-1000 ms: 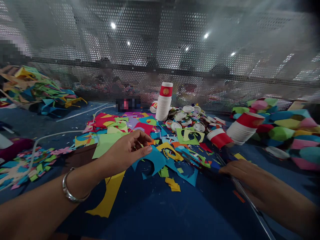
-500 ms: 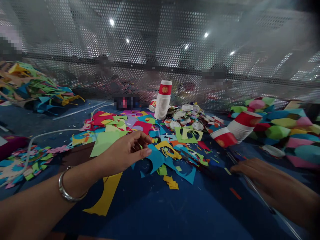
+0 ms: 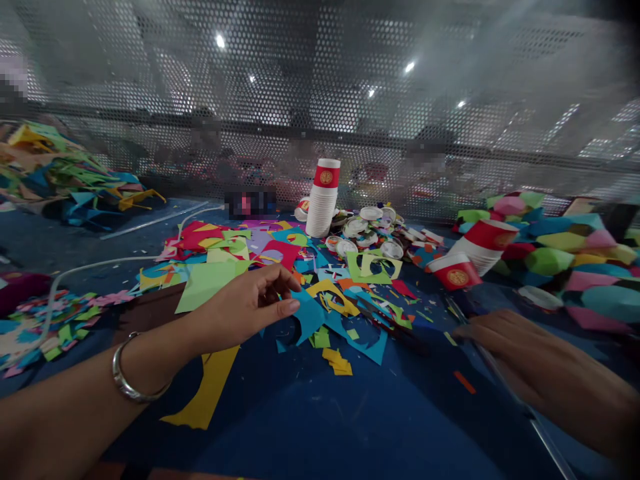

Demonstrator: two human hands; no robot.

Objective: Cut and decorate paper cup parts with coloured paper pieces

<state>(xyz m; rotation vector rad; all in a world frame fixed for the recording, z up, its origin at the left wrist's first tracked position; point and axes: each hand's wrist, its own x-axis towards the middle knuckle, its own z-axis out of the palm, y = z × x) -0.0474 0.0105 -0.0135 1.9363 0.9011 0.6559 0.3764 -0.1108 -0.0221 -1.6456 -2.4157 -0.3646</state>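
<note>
My left hand (image 3: 250, 303), with a silver bangle on the wrist, hovers over paper scraps with fingers loosely curled and thumb apart. Nothing shows between them. Just past its fingertips lies a blue paper offcut (image 3: 307, 317); a light green sheet (image 3: 200, 287) is partly behind the hand. My right hand (image 3: 530, 367) is low at the right, over a long thin shiny strip (image 3: 547, 443). Motion blur hides its fingers, so I cannot tell whether it grips the strip. Beyond it, a red paper cup (image 3: 456, 272) lies tilted against a leaning cup stack (image 3: 483, 247).
A tall paper cup stack (image 3: 323, 203) stands at the back beside a heap of white-rimmed pieces (image 3: 367, 227). Dark scissors (image 3: 395, 323) lie among the scraps. Colourful paper shapes (image 3: 595, 253) pile up at right, offcuts (image 3: 65, 167) at left. A perforated screen (image 3: 310, 87) rises behind.
The tilted red cup has turned, so its round gold emblem shows more fully. My view has shifted slightly; both hands keep nearly the same pose.
</note>
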